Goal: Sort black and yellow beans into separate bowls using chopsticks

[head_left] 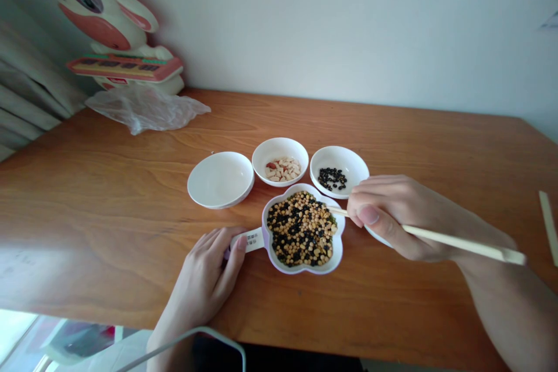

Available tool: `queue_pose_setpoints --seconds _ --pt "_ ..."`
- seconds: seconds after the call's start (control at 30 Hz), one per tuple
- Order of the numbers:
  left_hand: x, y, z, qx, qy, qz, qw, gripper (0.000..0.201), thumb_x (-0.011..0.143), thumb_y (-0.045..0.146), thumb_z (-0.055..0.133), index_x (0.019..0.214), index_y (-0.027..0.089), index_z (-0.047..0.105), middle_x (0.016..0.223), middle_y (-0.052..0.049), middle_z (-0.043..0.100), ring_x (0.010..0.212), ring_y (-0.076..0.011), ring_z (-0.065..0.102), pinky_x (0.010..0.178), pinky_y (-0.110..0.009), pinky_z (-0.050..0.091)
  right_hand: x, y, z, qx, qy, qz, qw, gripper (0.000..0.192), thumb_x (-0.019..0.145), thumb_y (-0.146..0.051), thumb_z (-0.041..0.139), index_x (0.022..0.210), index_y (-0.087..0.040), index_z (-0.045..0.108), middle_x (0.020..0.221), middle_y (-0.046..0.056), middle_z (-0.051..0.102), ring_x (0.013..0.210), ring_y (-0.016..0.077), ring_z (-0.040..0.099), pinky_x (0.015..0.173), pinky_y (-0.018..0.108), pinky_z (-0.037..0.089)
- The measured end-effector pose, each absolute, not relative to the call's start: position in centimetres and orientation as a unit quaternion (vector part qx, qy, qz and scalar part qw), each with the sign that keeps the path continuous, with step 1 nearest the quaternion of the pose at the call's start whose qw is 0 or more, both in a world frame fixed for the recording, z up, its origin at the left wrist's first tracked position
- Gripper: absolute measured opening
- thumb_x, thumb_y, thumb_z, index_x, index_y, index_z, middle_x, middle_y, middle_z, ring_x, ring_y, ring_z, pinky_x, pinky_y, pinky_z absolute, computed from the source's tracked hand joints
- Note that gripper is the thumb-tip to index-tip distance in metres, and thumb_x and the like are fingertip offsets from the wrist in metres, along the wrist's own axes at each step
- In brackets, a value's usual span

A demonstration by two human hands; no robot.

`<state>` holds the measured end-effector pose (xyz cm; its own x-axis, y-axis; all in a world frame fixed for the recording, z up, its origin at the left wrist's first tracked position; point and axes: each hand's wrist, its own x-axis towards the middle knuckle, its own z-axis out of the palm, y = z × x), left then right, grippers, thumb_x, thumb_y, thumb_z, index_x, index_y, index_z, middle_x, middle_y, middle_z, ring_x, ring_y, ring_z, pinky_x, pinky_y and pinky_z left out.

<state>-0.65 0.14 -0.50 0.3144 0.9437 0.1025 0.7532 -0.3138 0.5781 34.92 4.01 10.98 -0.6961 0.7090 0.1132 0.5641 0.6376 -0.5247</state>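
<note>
My left hand [212, 270] is closed around the labelled handle of a white flower-shaped scoop dish [300, 268] with a lilac rim. Mixed yellow and black beans [300, 229] fill the dish. A pale wooden chopstick [453, 241] is gripped in my right hand [392, 215], its thin end reaching over the dish's right side among the beans. Behind the dish stand three white bowls: the left bowl [221, 179] looks bare inside, the middle bowl [280, 145] holds pale and reddish pieces [282, 170], and the right bowl [349, 157] holds black beans [332, 178].
Under my right hand shows the rim of another white dish [378, 237], mostly hidden. A second wooden stick [548, 226] lies at the table's right. Crumpled clear plastic [150, 109] and a cow-shaped toy keyboard [126, 67] are at the back left. A white cable [204, 330] crosses near my left forearm.
</note>
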Motion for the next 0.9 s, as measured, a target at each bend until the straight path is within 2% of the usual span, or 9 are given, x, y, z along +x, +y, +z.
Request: queue_pose_setpoints --seconds 0.23,0.43,0.73,0.9 --pt "-0.65 0.15 -0.38 0.783 0.540 0.215 0.222 0.027 0.111 0.039 0.041 0.107 0.024 0.063 0.092 -0.004 0.068 0.084 -0.0229 0.062 0.077 -0.035 0.047 34.62 4.26 10.81 -0.338 -0.900 0.243 0.131 0.044 0.112 -0.044 0.031 0.077 -0.021 0.044 0.073 -0.001 0.051 0.068 0.0143 0.042 0.071 0.033 0.029" --pt "-0.70 0.16 -0.39 0.778 0.545 0.213 0.228 0.025 0.111 0.039 0.042 0.108 0.025 0.062 0.093 -0.003 0.067 0.086 -0.0226 0.062 0.079 -0.035 0.046 34.46 4.26 10.54 -0.339 -0.903 0.214 0.151 0.037 0.112 -0.033 0.036 0.077 -0.021 0.044 0.072 -0.003 0.048 0.068 0.0135 0.042 0.071 0.033 0.029" --pt "-0.67 0.07 -0.34 0.780 0.546 0.211 0.222 0.025 0.110 0.038 0.043 0.108 0.025 0.063 0.096 -0.005 0.071 0.088 -0.0241 0.065 0.079 -0.034 0.048 34.48 3.91 10.64 -0.339 -0.902 0.202 0.177 0.036 0.110 -0.032 0.041 0.075 -0.021 0.045 0.069 -0.002 0.049 0.065 0.0132 0.042 0.069 0.032 0.029" --pt "-0.60 0.08 -0.28 0.781 0.543 0.214 0.222 0.025 0.111 0.038 0.042 0.108 0.025 0.063 0.097 -0.005 0.071 0.089 -0.0242 0.065 0.079 -0.035 0.049 34.17 3.70 10.80 -0.328 -0.914 0.173 0.162 0.037 0.109 -0.034 0.043 0.075 -0.022 0.043 0.068 -0.002 0.046 0.064 0.0140 0.040 0.067 0.033 0.028"
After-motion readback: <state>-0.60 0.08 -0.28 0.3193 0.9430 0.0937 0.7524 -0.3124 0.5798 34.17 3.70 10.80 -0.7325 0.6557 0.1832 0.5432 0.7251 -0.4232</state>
